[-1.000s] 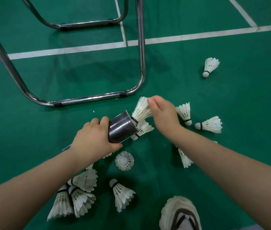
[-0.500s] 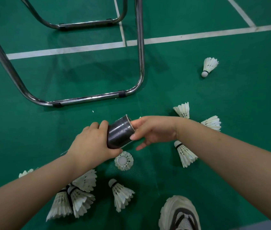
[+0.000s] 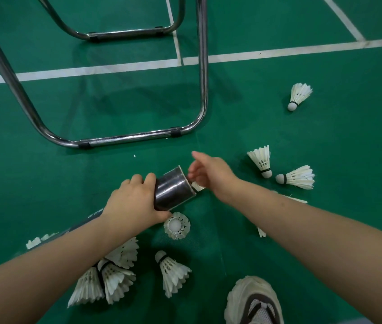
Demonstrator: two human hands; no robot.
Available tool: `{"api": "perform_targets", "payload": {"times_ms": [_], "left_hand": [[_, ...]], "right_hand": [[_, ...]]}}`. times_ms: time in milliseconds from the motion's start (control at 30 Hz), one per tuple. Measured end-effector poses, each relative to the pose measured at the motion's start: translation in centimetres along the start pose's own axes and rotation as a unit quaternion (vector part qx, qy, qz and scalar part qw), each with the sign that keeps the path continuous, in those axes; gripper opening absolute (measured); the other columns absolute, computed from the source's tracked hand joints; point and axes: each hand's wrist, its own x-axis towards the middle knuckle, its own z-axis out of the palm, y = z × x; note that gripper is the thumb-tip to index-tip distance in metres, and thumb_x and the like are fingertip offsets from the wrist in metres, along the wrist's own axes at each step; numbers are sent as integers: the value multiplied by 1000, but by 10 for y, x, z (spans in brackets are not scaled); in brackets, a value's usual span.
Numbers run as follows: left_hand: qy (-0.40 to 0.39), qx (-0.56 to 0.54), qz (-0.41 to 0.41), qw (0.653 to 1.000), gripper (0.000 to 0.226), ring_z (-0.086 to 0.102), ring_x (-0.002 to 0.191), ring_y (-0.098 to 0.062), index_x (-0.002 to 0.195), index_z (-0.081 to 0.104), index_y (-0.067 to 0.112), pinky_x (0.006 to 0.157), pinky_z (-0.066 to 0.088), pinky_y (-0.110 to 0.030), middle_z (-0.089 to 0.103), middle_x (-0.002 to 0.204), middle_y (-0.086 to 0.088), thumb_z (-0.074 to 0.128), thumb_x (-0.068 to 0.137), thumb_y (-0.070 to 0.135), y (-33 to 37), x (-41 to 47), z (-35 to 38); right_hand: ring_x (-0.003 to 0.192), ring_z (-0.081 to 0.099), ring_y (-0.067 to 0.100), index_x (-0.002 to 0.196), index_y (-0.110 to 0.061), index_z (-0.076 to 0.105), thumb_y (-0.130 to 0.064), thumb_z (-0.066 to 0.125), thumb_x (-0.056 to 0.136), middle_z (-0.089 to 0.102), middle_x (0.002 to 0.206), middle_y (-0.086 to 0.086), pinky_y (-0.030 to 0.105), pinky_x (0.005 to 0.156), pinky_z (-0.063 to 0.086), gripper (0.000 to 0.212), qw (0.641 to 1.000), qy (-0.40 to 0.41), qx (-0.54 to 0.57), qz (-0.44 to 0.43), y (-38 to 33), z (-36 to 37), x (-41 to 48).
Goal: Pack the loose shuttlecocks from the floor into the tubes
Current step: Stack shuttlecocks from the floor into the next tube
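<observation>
My left hand [image 3: 131,199] grips a dark shiny tube [image 3: 173,187] near its open end, which points up and to the right. My right hand [image 3: 211,173] hovers just beyond the tube's mouth with fingers spread and nothing in it. A white shuttlecock [image 3: 197,186] peeks out on the floor under the mouth. Loose white shuttlecocks lie around: one upright [image 3: 177,225] below the tube, one [image 3: 172,272] near my shoe, a cluster [image 3: 105,277] under my left forearm, two to the right [image 3: 261,160] [image 3: 297,177], and one far right [image 3: 298,95].
A chrome tube chair frame [image 3: 124,137] stands on the green court floor just beyond my hands, with a second frame bar [image 3: 126,33] behind. White court lines [image 3: 279,52] cross the floor. My white shoe [image 3: 253,302] is at the bottom edge.
My right hand pushed a shuttlecock into the tube's mouth, then drew back and opened. The shuttlecock it held is no longer visible. My left hand kept hold of the tube.
</observation>
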Motion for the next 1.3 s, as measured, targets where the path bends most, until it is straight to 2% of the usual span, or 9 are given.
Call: {"api": "perform_targets", "payload": {"times_ms": [133, 233, 333, 433, 700, 900, 1000, 1133, 1300], "left_hand": [[-15, 17, -10, 1000, 70, 49, 98, -18, 123, 37, 24, 86, 50, -35, 47, 106, 1, 63, 71, 64, -6, -4, 8], [-21, 23, -14, 999, 70, 49, 100, -18, 124, 36, 24, 87, 49, -35, 46, 108, 1, 62, 72, 63, -8, -5, 12], [-21, 21, -16, 999, 71, 49, 100, -19, 123, 36, 24, 88, 49, -35, 47, 108, 0, 62, 71, 64, -8, -5, 15], [-23, 7, -23, 999, 71, 49, 98, -18, 124, 36, 24, 88, 49, -34, 47, 107, 0, 62, 71, 64, -10, -4, 15], [-2, -48, -56, 997, 67, 48, 95, -20, 117, 39, 22, 86, 49, -36, 46, 103, -2, 67, 70, 60, -13, 5, 4], [5, -55, -40, 998, 67, 47, 93, -18, 117, 39, 22, 84, 50, -34, 43, 99, 0, 68, 70, 59, -8, 1, 3], [3, -49, -33, 998, 66, 47, 91, -17, 118, 39, 22, 81, 49, -31, 43, 98, 1, 67, 71, 59, -9, -3, 3], [-5, -42, -13, 999, 67, 50, 89, -15, 118, 39, 24, 78, 48, -27, 46, 98, 3, 65, 70, 62, -10, -7, 1], [6, -35, 31, 999, 66, 49, 87, -12, 117, 39, 25, 74, 44, -22, 45, 95, 6, 63, 69, 64, -1, -11, -8]], "right_hand": [[94, 59, 23, 89, -16, 61, -32, 46, 93, 64, 91, 0, 37, 84, 45, 21, 939, 198, -271, -71, 20, -33, 27], [116, 49, 23, 121, -21, 55, -49, 53, 87, 59, 119, 0, 41, 96, 40, 43, 894, 165, -415, -42, 38, -38, 37], [119, 45, 23, 116, -25, 59, -54, 58, 82, 60, 117, -2, 38, 93, 37, 45, 871, 137, -470, -48, 53, -31, 41], [86, 53, 24, 72, -19, 57, -37, 55, 87, 59, 75, -1, 32, 76, 38, 23, 896, 157, -405, -95, 54, -25, 40], [52, 27, 5, 57, -17, 34, -15, 51, 90, 34, 55, -6, 21, 48, 24, 37, 952, 209, -86, -207, 25, -10, 1], [77, 54, 15, 82, -6, 65, -31, 45, 97, 62, 80, 3, 30, 78, 42, 35, 981, -14, -146, -129, 22, 11, -16], [101, 59, 14, 91, -23, 66, -39, 43, 96, 67, 102, 0, 34, 98, 42, 29, 969, -142, -195, -47, 4, 5, -15], [119, 49, 15, 123, -10, 57, -18, 54, 90, 57, 130, 5, 41, 101, 39, 34, 934, -309, -177, 35, -8, -10, -10], [100, 57, 9, 107, -17, 57, -1, 56, 71, 64, 104, -5, 35, 97, 43, 39, 898, -405, -149, 83, -16, -5, -12]]}}
